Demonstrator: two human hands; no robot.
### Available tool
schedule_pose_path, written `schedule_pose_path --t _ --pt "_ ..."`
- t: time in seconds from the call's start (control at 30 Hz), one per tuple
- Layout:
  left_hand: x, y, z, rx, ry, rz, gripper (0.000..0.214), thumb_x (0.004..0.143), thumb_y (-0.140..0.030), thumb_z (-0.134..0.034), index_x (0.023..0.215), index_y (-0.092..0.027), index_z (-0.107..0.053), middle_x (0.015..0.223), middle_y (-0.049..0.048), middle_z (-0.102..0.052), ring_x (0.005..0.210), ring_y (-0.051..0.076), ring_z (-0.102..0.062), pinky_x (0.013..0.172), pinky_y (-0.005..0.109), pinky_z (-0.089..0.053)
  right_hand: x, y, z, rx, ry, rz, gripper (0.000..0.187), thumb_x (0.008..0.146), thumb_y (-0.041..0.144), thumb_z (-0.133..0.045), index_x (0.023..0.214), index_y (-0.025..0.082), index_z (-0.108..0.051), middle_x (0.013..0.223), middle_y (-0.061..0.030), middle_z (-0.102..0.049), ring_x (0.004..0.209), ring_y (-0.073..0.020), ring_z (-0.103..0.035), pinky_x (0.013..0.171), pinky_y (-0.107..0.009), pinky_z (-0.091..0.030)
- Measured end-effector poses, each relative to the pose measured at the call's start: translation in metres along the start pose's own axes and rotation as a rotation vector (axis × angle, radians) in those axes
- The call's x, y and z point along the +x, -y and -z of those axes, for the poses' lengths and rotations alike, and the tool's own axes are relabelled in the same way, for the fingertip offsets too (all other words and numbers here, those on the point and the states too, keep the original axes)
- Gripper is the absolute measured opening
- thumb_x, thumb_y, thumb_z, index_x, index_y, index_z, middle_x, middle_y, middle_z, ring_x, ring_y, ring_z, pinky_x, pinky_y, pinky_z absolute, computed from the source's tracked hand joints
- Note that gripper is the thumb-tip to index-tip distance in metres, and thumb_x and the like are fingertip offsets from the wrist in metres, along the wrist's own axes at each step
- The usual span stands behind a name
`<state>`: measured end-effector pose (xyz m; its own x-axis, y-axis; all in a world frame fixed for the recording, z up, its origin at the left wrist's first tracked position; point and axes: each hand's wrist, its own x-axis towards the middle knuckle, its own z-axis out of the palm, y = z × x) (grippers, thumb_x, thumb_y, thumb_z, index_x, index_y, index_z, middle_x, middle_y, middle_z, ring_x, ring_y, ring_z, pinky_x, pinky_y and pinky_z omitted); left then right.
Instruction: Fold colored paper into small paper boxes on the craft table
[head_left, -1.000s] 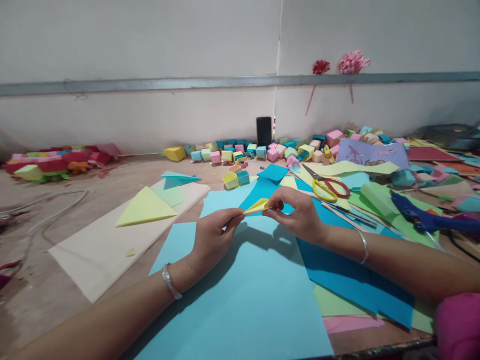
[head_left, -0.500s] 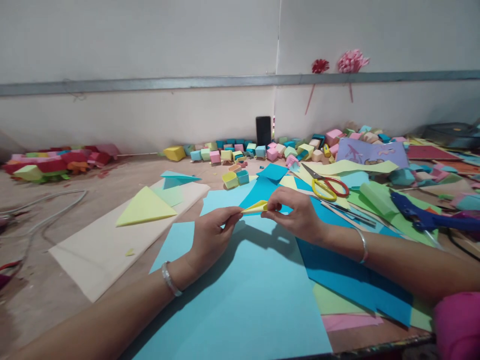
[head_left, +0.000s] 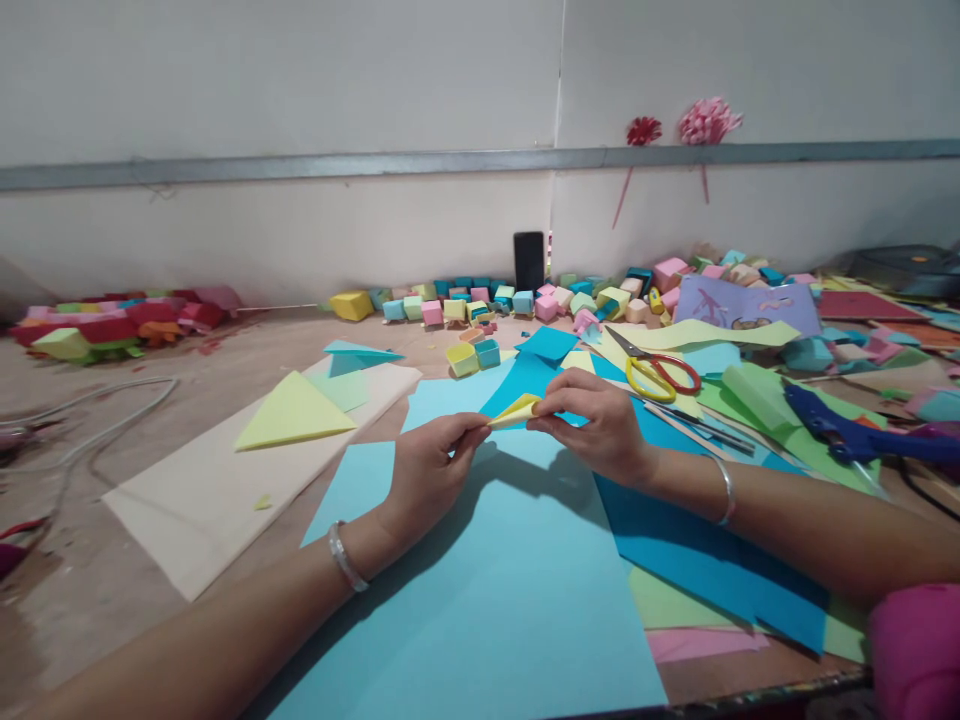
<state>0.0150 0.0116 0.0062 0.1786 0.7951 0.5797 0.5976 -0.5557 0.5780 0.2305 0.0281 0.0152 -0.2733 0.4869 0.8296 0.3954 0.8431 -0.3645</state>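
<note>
A small piece of folded yellow paper is held above the light blue sheet, its right end curled. My left hand pinches its left tip between thumb and fingers. At the other end, the thumb and fingers of my right hand close on the curled edge. Under the right forearm lies a darker blue sheet. To the left, a folded yellow paper triangle and a folded blue paper piece rest on a cream sheet.
Scissors with yellow and red handles lie right of my hands, and a blue glue gun is further right. Small paper boxes and many coloured ones line the wall, where a phone stands. A white cable lies left.
The fingers of my right hand have shifted slightly and opened a little around the yellow paper's right end, showing more of its curl. My left hand keeps its pinch.
</note>
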Motion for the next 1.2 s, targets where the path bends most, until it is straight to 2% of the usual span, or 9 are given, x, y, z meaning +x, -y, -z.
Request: schedule_pose_path --t 0.17,0.3,0.5,0.6,0.7,0.77,0.93,1.2 --pt "-0.002 0.003 -0.002 0.033 -0.023 -0.082 0.011 0.082 -0.022 -0.063 0.087 -0.021 -0.073 0.077 0.0008 -0.074 0.059 0.012 -0.062 0.061 0.022 -0.049 0.002 0.002 0.000 0.046 -0.050 0.019 0.004 0.079 0.020 -0.070 0.079 0.021 -0.067 0.089 -0.0051 -0.064 0.081 -0.0157 -0.062 0.071 -0.030 -0.053" --pt "-0.003 0.002 -0.002 0.009 -0.025 -0.092 0.012 0.083 -0.023 -0.064 0.089 -0.018 -0.072 0.080 0.0021 -0.075 0.061 0.011 -0.064 0.060 0.020 -0.051 0.001 0.004 0.000 0.051 -0.052 0.022 0.009 0.079 0.019 -0.070 0.078 0.020 -0.062 0.084 -0.0048 -0.067 0.080 -0.0161 -0.063 0.072 -0.030 -0.052" --pt "-0.005 0.003 -0.004 -0.142 0.032 0.035 0.017 0.081 -0.025 -0.065 0.094 -0.019 -0.074 0.077 0.0022 -0.075 0.062 0.013 -0.068 0.060 0.022 -0.054 0.000 0.008 0.000 -0.009 -0.056 -0.082 0.012 0.080 0.023 -0.070 0.083 0.020 -0.058 0.075 -0.0008 -0.063 0.068 -0.0134 -0.058 0.064 -0.027 -0.049" --pt "-0.006 0.004 -0.006 -0.236 0.054 0.136 0.014 0.080 -0.026 -0.066 0.089 -0.018 -0.074 0.072 0.0021 -0.074 0.062 0.015 -0.069 0.060 0.023 -0.055 0.001 0.007 0.000 0.003 0.002 -0.054 0.015 0.082 0.025 -0.068 0.094 0.019 -0.061 0.080 -0.0022 -0.064 0.070 -0.0132 -0.058 0.066 -0.026 -0.048" --pt "-0.006 0.003 -0.007 -0.297 0.079 0.209 0.015 0.079 -0.029 -0.067 0.086 -0.017 -0.074 0.072 0.0025 -0.074 0.058 0.015 -0.068 0.056 0.024 -0.055 0.002 0.006 0.000 0.029 0.065 -0.034 0.018 0.083 0.031 -0.068 0.096 0.019 -0.062 0.082 -0.0034 -0.065 0.073 -0.0141 -0.057 0.067 -0.028 -0.048" --pt "-0.006 0.001 -0.006 -0.290 0.091 0.213 0.015 0.079 -0.029 -0.067 0.085 -0.018 -0.074 0.071 0.0021 -0.073 0.055 0.013 -0.066 0.054 0.023 -0.054 0.003 0.007 0.000 0.050 0.082 -0.066 0.016 0.083 0.033 -0.068 0.091 0.019 -0.063 0.078 -0.0026 -0.064 0.069 -0.0132 -0.055 0.064 -0.026 -0.046" --pt "-0.007 -0.007 -0.003 -0.177 0.095 0.115 0.009 0.076 -0.026 -0.069 0.077 -0.019 -0.076 0.067 0.0009 -0.071 0.053 0.010 -0.057 0.049 0.019 -0.045 0.003 0.012 0.002 0.078 0.059 -0.118 0.009 0.083 0.023 -0.067 0.080 0.018 -0.061 0.073 -0.0008 -0.061 0.062 -0.0102 -0.049 0.057 -0.024 -0.042" --pt "-0.006 -0.010 -0.006 -0.356 0.191 0.280 0.013 0.072 -0.029 -0.072 0.075 -0.017 -0.073 0.071 0.0023 -0.070 0.060 0.012 -0.060 0.053 0.020 -0.047 0.003 0.010 0.001 0.088 0.068 -0.179 0.010 0.083 0.025 -0.067 0.079 0.018 -0.062 0.073 -0.0005 -0.061 0.060 -0.0095 -0.048 0.057 -0.023 -0.043"
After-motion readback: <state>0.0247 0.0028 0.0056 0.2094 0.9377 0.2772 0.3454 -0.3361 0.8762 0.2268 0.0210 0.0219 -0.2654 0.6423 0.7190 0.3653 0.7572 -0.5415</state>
